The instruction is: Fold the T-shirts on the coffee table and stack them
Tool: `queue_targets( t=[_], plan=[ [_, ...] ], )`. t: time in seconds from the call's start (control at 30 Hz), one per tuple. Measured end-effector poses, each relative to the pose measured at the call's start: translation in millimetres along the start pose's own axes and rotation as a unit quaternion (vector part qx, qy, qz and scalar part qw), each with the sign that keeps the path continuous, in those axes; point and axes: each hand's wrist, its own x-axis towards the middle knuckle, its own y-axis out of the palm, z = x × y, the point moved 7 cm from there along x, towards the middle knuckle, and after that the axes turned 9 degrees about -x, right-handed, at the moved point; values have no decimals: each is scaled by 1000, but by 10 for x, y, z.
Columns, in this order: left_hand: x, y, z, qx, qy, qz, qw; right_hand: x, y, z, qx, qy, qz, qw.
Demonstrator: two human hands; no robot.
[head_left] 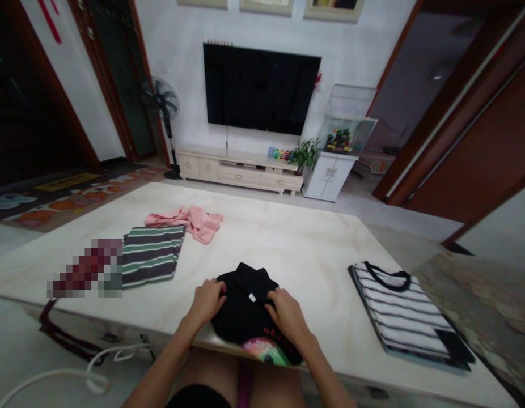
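A black T-shirt with red letters and a colourful print lies at the near edge of the pale marble table, partly hanging over it. My left hand grips its left side near the collar. On the right side of the shirt, my right hand presses down and holds the cloth. A small white label shows between the two hands.
A folded green-striped garment and a crumpled pink one lie to the left. A folded black-and-white striped shirt lies at the right. Beyond the table are a TV, a low cabinet, a fan and a fish tank.
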Motion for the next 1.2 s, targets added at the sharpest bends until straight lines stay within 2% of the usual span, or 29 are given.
queue_targets(
  t=[0.07, 0.13, 0.23, 0.3, 0.33, 0.4, 0.47, 0.5, 0.6, 0.67, 0.73, 0.77, 0.8, 0.83, 0.87, 0.93, 1.0, 1.07, 1.13, 1.2],
  plan=[
    [2, -13, 19, 10, 3, 8, 1000, 210, -98, -52, 29, 3, -2, 1000],
    [20, -50, 35, -4, 21, 9, 1000, 414, -388, -215, 61, 26, -43, 997],
    [44, -185, 38, -89, 51, -35, 994, 543, -1038, -616, 105, 102, -178, 973],
    [46, -279, 27, -181, 63, -77, 978, 443, -1390, -919, 131, 160, -265, 942],
    [43, -316, 14, -229, 70, -99, 966, 351, -1498, -1062, 142, 186, -294, 927],
    [37, -359, -21, -319, 81, -139, 934, 134, -1571, -1294, 159, 227, -321, 906],
    [34, -327, -79, -397, 78, -151, 902, -69, -1496, -1410, 165, 249, -313, 902],
    [29, -277, -132, -432, 73, -138, 888, -152, -1417, -1409, 165, 253, -297, 906],
    [-74, -35, -466, -498, 67, -27, 864, -324, -1043, -1134, 172, 237, -204, 934],
    [-261, 91, -807, -510, 96, 66, 853, -405, -670, -751, 194, 191, -86, 958],
    [-520, 129, -1172, -503, 159, 155, 835, -522, -285, -318, 211, 115, 38, 970],
    [-648, 109, -1324, -489, 194, 188, 829, -591, -154, -159, 210, 88, 62, 972],
    [-756, 66, -1440, -469, 226, 206, 828, -651, -75, -60, 207, 76, 60, 974],
    [-832, 5, -1518, -443, 255, 207, 834, -697, -56, -24, 200, 80, 31, 976],
    [-866, -70, -1558, -413, 279, 185, 847, -735, -93, -37, 192, 100, -15, 976],
    [-826, -221, -1551, -347, 309, 96, 880, -768, -253, -63, 183, 131, -78, 971],
    [-680, -299, -1475, -296, 308, -4, 904, -720, -492, 27, 179, 119, -74, 974],
    [-460, -295, -1369, -269, 275, -81, 920, -622, -812, 246, 172, 72, -40, 982],
    [-219, -275, -1285, -269, 237, -126, 925, -514, -1199, 479, 143, 25, -25, 989],
    [-6, -301, -1270, -308, 224, -119, 917, -409, -1626, 609, 82, -9, -58, 995]
  ],
)
